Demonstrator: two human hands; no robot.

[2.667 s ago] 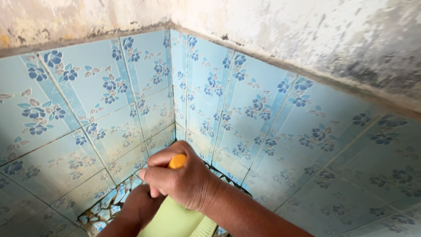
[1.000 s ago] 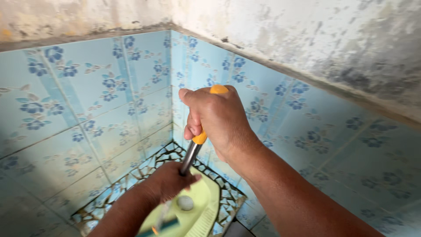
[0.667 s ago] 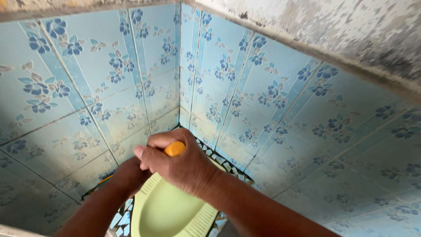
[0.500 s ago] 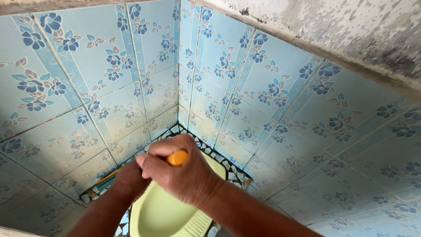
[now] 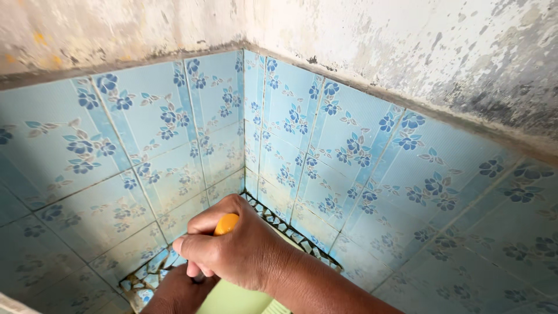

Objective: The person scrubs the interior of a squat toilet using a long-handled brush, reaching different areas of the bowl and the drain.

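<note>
My right hand [image 5: 235,250] is closed around the orange top end of a long brush handle [image 5: 225,223], low in the middle of the view. Below it my left hand [image 5: 180,293] grips the same handle further down, mostly hidden by the right hand and the frame's bottom edge. A pale green squat toilet pan [image 5: 238,299] shows just under both hands. The brush head is out of sight.
Two walls of light blue tiles with dark blue flowers [image 5: 325,145] meet in a corner behind the hands. Above the tiles is stained, peeling plaster [image 5: 407,52]. A strip of broken-tile mosaic floor [image 5: 145,279] borders the pan.
My hands pumped the handle up and back down. Since half a second ago the view has tilted up, so less of the green pan and more plaster show.
</note>
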